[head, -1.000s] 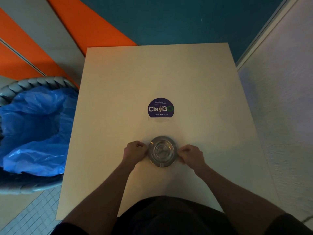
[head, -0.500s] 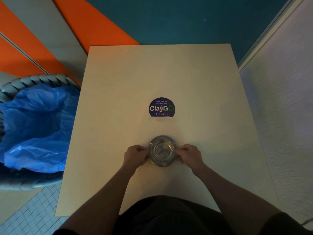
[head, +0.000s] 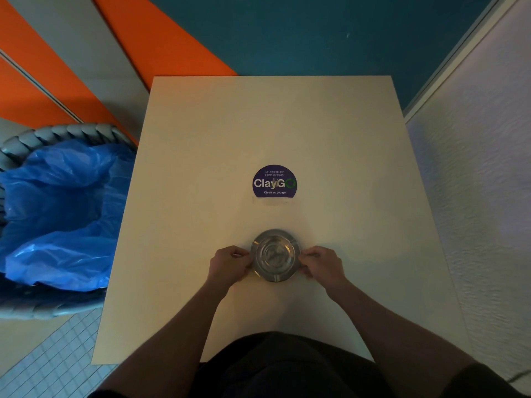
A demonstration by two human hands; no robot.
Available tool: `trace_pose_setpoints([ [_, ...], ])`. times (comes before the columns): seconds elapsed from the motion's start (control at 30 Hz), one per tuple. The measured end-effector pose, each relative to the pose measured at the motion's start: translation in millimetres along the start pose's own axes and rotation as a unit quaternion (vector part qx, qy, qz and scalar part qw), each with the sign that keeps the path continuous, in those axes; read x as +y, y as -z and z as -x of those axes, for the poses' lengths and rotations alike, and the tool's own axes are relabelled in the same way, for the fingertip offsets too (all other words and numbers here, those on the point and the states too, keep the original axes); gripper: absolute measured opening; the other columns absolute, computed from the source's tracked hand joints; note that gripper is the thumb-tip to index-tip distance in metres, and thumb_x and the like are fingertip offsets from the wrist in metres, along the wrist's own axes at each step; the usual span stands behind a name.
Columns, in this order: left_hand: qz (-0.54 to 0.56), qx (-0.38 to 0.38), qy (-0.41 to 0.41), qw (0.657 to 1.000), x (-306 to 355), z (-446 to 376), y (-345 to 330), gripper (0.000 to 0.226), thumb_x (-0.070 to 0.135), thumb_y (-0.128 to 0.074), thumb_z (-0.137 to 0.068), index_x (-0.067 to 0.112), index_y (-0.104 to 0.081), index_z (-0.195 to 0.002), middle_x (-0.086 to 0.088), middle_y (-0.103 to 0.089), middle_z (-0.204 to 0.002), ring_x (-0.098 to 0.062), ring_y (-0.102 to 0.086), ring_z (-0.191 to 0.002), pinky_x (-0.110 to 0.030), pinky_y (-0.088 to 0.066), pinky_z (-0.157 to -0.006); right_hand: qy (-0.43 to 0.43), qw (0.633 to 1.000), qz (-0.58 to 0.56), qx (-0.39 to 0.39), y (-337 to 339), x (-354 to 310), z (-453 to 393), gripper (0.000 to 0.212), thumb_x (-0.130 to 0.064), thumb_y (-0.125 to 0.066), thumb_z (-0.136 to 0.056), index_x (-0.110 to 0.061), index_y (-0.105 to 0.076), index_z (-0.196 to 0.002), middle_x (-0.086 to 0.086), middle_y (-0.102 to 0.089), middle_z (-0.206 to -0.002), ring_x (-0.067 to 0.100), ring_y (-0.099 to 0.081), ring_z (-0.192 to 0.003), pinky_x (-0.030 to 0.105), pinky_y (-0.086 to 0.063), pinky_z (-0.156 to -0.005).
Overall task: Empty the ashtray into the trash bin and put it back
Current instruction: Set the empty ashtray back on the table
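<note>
**Both hands pinching the ashtray on the tabletop**

A round purple "ClayGo" sticker (head: 274,181) is lying just beyond the round, shiny metal ashtray (head: 275,255), well apart from it. The pale cream square tabletop (head: 201,168) is offering open room on every side. Off its left edge, a grey woven trash bin (head: 57,132) lined with a crinkled blue plastic bag (head: 57,208) is standing on the floor. A white textured wall (head: 482,196) is running close along the right edge. The left hand (head: 230,265) and right hand (head: 323,265) are each pinching opposite rims of the ashtray, which is sitting near the person.
</note>
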State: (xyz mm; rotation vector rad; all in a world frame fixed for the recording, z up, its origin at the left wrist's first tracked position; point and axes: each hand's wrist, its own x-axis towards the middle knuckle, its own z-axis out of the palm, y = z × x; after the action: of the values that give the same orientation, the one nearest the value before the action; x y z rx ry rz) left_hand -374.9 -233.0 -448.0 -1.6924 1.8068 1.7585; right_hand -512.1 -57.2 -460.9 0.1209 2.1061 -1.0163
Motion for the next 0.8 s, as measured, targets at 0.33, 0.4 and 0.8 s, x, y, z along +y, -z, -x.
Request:
trace_pose_setpoints([
  [0.33,-0.022,-0.009,-0.009,1.000,-4,-1,0,0.005,0.015,-0.076,-0.076,0.018,-0.073,-0.078,-0.006,-0.074,-0.067,-0.012,-0.063,-0.049,-0.025,-0.051,-0.050,-0.003,1.000,0.011,-0.011,0,2,0,0.003,-0.017,-0.075,-0.075,-0.019,-0.075,-0.076,-0.005,-0.073,-0.057,0.009,-0.072,-0.054,0.018,-0.052,-0.047],
  [0.4,-0.027,-0.005,-0.011,1.000,-3,-1,-1,0.006,0.013,-0.076,-0.076,0.019,-0.073,-0.076,-0.005,-0.073,-0.065,-0.011,-0.062,-0.048,-0.023,-0.049,-0.047,-0.002,1.000,0.011,-0.009,0,1,0,0.004,-0.015,-0.075,-0.075,-0.019,-0.075,-0.076,-0.006,-0.073,-0.057,0.009,-0.072,-0.053,0.017,-0.051,-0.044],
  [0.8,0.025,0.013,-0.005,1.000,15,-20,-6,0.006,0.009,-0.076,-0.076,0.015,-0.073,-0.078,-0.009,-0.073,-0.068,-0.012,-0.059,-0.044,-0.020,-0.045,-0.043,-0.002,0.999,-0.035,-0.001,1,-18,-19,0.007,-0.013,-0.077,-0.076,-0.019,-0.075,-0.073,-0.003,-0.073,-0.056,0.011,-0.070,-0.051,0.021,-0.053,-0.047],
])
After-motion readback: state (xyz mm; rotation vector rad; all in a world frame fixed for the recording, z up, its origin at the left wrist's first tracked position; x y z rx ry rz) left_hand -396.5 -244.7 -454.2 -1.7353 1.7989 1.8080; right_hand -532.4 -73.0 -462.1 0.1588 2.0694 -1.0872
